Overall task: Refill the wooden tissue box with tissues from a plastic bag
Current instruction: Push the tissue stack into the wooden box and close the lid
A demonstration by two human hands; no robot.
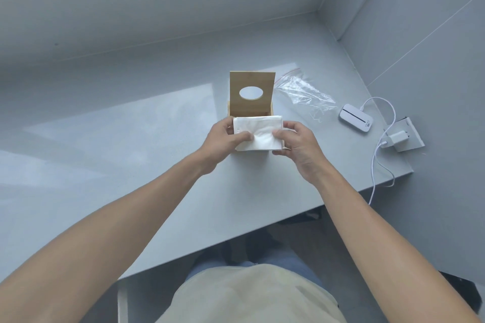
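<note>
A wooden tissue box (237, 109) stands near the middle of the grey table, its lid with an oval hole swung upright at the back. A white stack of tissues (258, 131) lies over the box's open top, hiding most of the inside. My left hand (223, 143) grips the stack's left edge, thumb on top. My right hand (298, 148) grips its right edge, thumb pressed on the top sheet. The clear plastic bag (301, 92) with a red strip lies flat and looks empty behind and to the right of the box.
A small white device (356, 118) with a cable lies right of the bag. A white charger plug (397, 137) sits on a wall socket plate near the table's right edge. Grey walls close in behind and to the right.
</note>
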